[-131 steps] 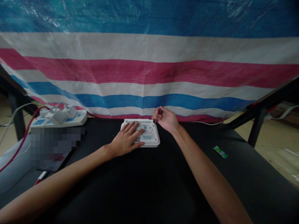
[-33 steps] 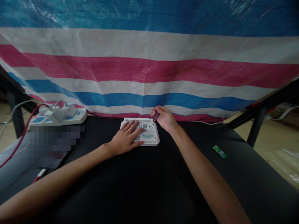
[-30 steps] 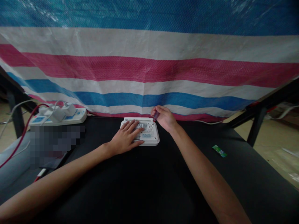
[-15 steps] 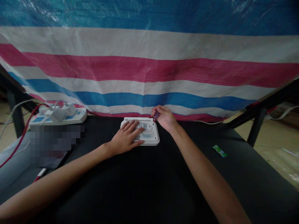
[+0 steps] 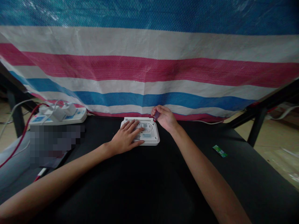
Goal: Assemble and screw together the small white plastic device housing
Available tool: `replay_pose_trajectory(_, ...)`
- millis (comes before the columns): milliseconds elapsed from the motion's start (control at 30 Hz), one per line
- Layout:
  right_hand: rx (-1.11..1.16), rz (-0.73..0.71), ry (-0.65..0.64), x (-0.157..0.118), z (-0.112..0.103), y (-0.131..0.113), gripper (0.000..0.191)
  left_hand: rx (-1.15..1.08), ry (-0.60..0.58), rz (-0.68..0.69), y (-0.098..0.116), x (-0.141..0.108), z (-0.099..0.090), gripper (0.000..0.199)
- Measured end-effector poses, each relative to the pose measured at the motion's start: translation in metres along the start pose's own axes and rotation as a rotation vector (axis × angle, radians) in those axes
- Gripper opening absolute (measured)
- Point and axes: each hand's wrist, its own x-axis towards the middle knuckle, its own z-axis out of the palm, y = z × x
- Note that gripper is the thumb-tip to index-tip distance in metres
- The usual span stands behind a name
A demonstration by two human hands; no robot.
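A white router (image 5: 150, 140) lies bottom side up on the black table, showing vent holes, labels and corner screw holes. My left hand (image 5: 126, 137) rests flat on its left part with the fingers spread, covering some of the labels. At the router's far right corner, my right hand (image 5: 165, 119) is closed around a small screwdriver (image 5: 156, 116) with a see-through purplish handle. The screwdriver stands nearly upright, and its lower end meets the corner. Whether the tip sits inside a screw hole is too small to tell.
A white power strip (image 5: 79, 115) with plugged-in adapters and cables stands at the back left. Before it lies a dark, blurred-out flat device (image 5: 56, 146). A small green packet (image 5: 219, 151) is on the right. A striped tarp (image 5: 144, 68) hangs behind the table.
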Motion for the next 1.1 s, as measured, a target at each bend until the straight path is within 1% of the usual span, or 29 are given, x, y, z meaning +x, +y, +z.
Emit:
replay_pose_trajectory(200, 0.006, 0.022, 0.028, -0.0005, 0.0018, -0.0010, 0.020, -0.034, 0.006, -0.001, -0.0002, -0.0001, -0.0007, 0.060)
replay_pose_trajectory(600, 0.043, 0.018, -0.033, -0.0012, 0.0008, -0.0012, 0.024, -0.010, -0.004, -0.004, -0.0001, 0.0004, -0.0005, 0.061)
replay_pose_trajectory(733, 0.011, 0.023, -0.034, -0.0014, 0.0003, -0.0022, 0.026, -0.017, -0.007, -0.005, 0.0003, 0.0004, -0.0014, 0.060)
replay_pose_trajectory(900, 0.041, 0.032, -0.039, -0.0020, 0.0005, -0.0040, 0.028, -0.012, -0.008, -0.005, 0.0003, 0.0003, -0.0014, 0.061)
replay_pose_trajectory(1100, 0.022, 0.048, -0.027, -0.0021, -0.0002, -0.0046, 0.029, -0.020, 0.005, -0.013, 0.0005, 0.0004, -0.0005, 0.060)
